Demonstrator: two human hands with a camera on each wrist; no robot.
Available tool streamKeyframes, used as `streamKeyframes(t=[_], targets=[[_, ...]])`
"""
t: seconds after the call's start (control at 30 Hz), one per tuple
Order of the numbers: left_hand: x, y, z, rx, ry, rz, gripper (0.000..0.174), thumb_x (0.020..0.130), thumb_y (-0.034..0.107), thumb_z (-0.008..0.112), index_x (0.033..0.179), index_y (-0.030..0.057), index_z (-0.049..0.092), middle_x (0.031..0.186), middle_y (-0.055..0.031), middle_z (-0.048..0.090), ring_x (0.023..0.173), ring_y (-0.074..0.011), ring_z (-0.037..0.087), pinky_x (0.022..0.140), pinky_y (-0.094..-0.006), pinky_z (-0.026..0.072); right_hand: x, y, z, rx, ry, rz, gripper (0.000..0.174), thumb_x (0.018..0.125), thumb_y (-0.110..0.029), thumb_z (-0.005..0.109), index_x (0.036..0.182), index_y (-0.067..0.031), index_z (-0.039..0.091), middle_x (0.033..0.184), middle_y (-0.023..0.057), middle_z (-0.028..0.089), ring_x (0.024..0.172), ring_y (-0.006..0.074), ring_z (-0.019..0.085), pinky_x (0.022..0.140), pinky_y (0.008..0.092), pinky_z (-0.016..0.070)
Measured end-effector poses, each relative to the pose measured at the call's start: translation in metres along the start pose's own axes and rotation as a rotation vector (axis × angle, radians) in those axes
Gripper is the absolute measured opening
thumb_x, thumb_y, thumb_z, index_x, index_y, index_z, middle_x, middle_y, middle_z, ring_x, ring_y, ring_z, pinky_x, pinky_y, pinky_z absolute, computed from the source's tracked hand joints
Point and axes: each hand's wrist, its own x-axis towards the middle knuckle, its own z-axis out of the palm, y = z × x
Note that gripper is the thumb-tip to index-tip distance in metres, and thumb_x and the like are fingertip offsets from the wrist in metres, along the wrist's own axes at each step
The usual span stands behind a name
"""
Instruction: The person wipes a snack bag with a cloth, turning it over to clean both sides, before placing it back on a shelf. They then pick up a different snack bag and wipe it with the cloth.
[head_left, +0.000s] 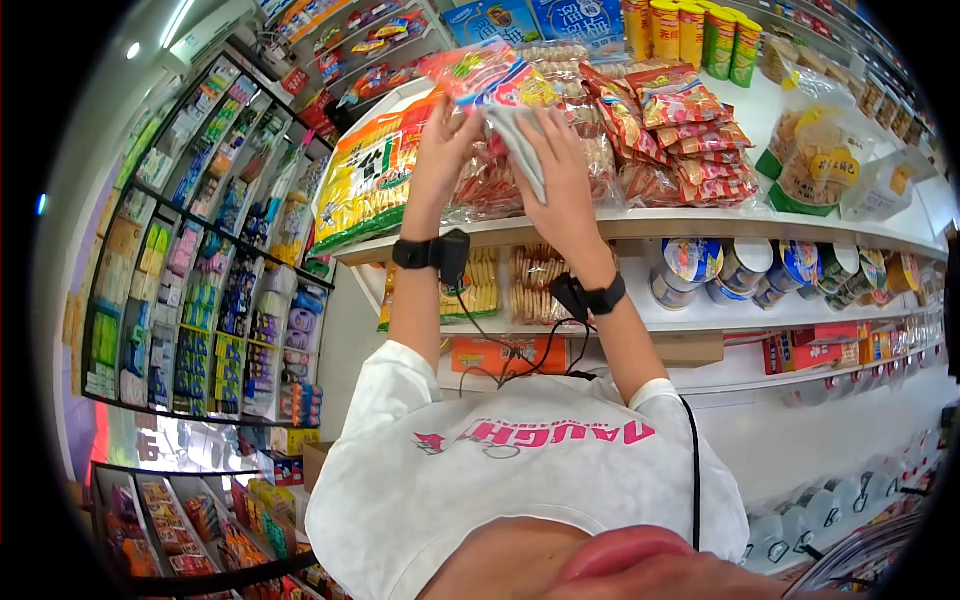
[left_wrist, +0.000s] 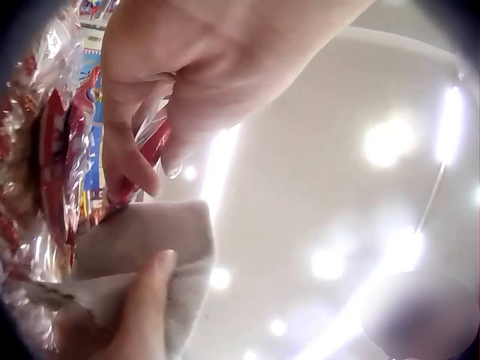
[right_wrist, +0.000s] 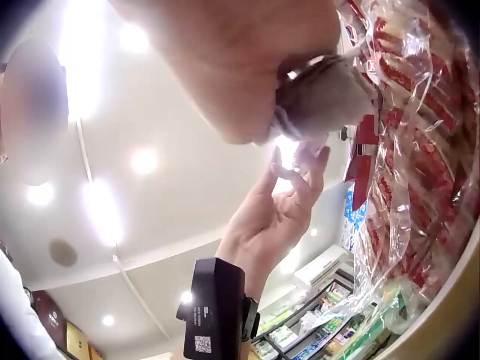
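In the head view, my left hand (head_left: 440, 155) pinches a colourful pink, red and blue snack packet (head_left: 500, 78) by its near side, raised over the shelf's goods. A red part of the packet shows between thumb and fingers of the left hand (left_wrist: 187, 67) in the left wrist view. My right hand (head_left: 560, 165) grips a folded grey cloth (head_left: 522, 150) just below the packet. Its thumb lies over the cloth (left_wrist: 161, 232) in the left wrist view. Clear bags of red-wrapped snacks (head_left: 485, 185) lie beneath both hands.
A large yellow-green snack bag (head_left: 365, 170) lies left on the white shelf (head_left: 720, 228). Stacked red packets (head_left: 705, 145) stand right, with yellow and green canisters (head_left: 690, 40) behind. Tubs (head_left: 690, 265) fill the shelf below. Cables (head_left: 510, 355) hang between the wrists.
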Motion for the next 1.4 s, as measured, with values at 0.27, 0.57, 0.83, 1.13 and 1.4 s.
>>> streamKeyframes(t=[0.27, 0.57, 0.83, 1.13, 1.4], targets=[[-0.056, 0.010, -0.002, 0.314, 0.290, -0.085, 0.059, 0.101, 0.027, 0.057, 0.146, -0.0049, 0.035, 0.126, -0.0181, 0.060, 0.110, -0.0213, 0.064, 0.084, -0.0304, 0.0553, 0.013, 0.028, 0.006, 0.066, -0.207, 0.066, 0.049, 0.090, -0.014, 0.063, 0.137, -0.0072, 0.052, 0.144, 0.0172, 0.047, 0.138, 0.0350, 0.038, 0.118, 0.0508, 0.0226], [-0.170, 0.028, 0.014, 0.358, 0.585, -0.288, 0.043, 0.106, 0.027, 0.045, 0.134, -0.0047, 0.052, 0.117, -0.0160, 0.065, 0.105, -0.0238, 0.065, 0.084, -0.0333, 0.0519, -0.036, -0.004, -0.002, 1.539, -0.223, 1.160, 0.050, 0.105, -0.030, 0.046, 0.146, -0.0011, 0.037, 0.141, 0.0077, 0.050, 0.130, 0.0228, 0.049, 0.111, 0.0375, 0.0354], [-0.317, 0.079, 0.047, 0.428, 0.963, -0.225, 0.031, 0.103, 0.021, 0.053, 0.118, -0.0036, 0.064, 0.098, -0.0087, 0.069, 0.096, -0.0158, 0.064, 0.080, -0.0282, 0.0502, -0.070, -0.093, 0.018, 1.802, -0.809, 1.338, 0.050, 0.103, -0.037, 0.049, 0.142, -0.0052, 0.045, 0.136, 0.0070, 0.056, 0.123, 0.0217, 0.056, 0.102, 0.0399, 0.0465], [-0.519, 0.105, 0.203, 0.299, 1.367, -0.232, 0.029, 0.095, 0.017, 0.066, 0.120, 0.0020, 0.064, 0.099, -0.0041, 0.066, 0.093, -0.0115, 0.063, 0.078, -0.0246, 0.0481, -0.203, -0.191, -0.062, 1.490, -1.550, 1.225, 0.046, 0.100, -0.029, 0.057, 0.139, -0.0042, 0.050, 0.132, 0.0054, 0.059, 0.120, 0.0169, 0.057, 0.099, 0.0335, 0.0464], [-0.611, 0.116, 0.321, 0.536, 1.739, -0.368, 0.023, 0.088, 0.022, 0.076, 0.093, 0.0039, 0.064, 0.082, 0.0028, 0.062, 0.078, -0.0055, 0.059, 0.070, -0.0227, 0.0463, -0.272, -0.263, -0.160, 1.233, -2.121, 0.871, 0.039, 0.098, -0.026, 0.062, 0.127, -0.0002, 0.059, 0.116, 0.0047, 0.064, 0.103, 0.0117, 0.060, 0.086, 0.0257, 0.0479]])
